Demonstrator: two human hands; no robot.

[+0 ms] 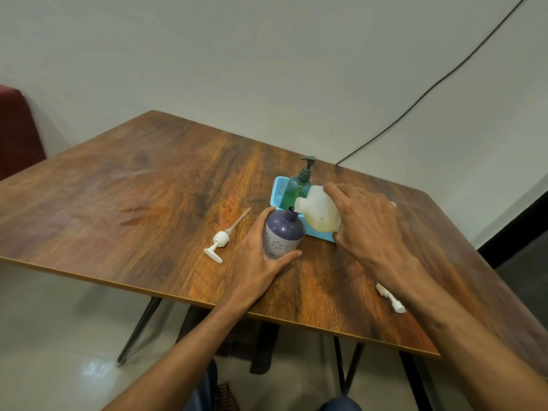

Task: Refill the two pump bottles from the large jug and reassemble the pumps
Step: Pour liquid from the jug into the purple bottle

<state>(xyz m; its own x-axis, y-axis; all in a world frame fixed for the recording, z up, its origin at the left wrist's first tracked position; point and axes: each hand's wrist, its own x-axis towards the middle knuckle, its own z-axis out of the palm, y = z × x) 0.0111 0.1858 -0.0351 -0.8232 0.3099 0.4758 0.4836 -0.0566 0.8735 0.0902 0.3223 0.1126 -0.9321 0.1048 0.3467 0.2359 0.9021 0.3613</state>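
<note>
The left hand (pixel 255 262) wraps the squat purple plastic bottle with a pale flowered band (pixel 283 234), which stands upright on the brown wood-grain desk (pixel 142 185). Its fingers (pixel 268 215) curl round the far left side and the thumb presses the near side, so the hold is closed firmly on the bottle. The bottle's threaded neck is open, with no pump on it.

The right hand (pixel 367 223) grips the large translucent white plastic jug (pixel 318 213) from above, fingers spread over its top and side, holding it tipped toward the left. The jug's spout sits right at the purple bottle's open neck; yellowish liquid pools in the lower part of the jug. Whether liquid is running cannot be told.

Just beyond the right fingers, partly hidden by the jug, a light blue perforated plastic tray (pixel 280 188) holds a clear bottle of green liquid with a dark grey pump (pixel 299 185) fitted and upright.

To the left of the left fingers, apart from them, a white pump head with a long clear dip tube (pixel 225 238) lies flat on the desk. A second white pump part (pixel 391 299) lies near the desk's front edge, beside the right forearm and partly covered by it.
</note>
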